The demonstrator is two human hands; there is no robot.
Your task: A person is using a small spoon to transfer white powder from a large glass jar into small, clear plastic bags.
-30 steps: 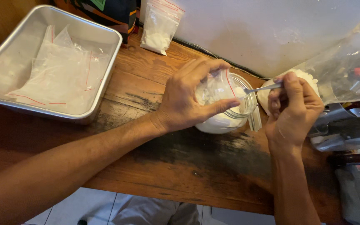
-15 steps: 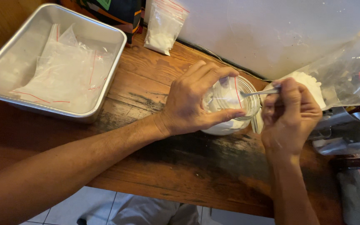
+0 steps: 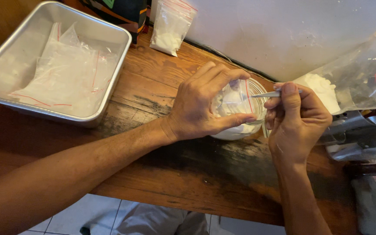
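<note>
My left hand [image 3: 205, 104] holds a small clear plastic bag [image 3: 233, 102] with a red seal strip open over a glass bowl [image 3: 240, 128] of white powder on the wooden table [image 3: 162, 174]. Just to the right of the bowl, my right hand [image 3: 297, 122] pinches a thin metal spoon [image 3: 268, 94] whose tip reaches into the mouth of the bag. The bag has some white powder in it.
A metal tray [image 3: 27, 43] at the left holds several flat clear bags with red strips. A filled powder bag [image 3: 168, 26] leans at the back. A large clear bag of white powder [image 3: 353, 82] lies at the right, above metal tools [image 3: 362, 139].
Both hands stay at the bowl with only small shifts. The spoon tip has stayed at the bag's mouth.
</note>
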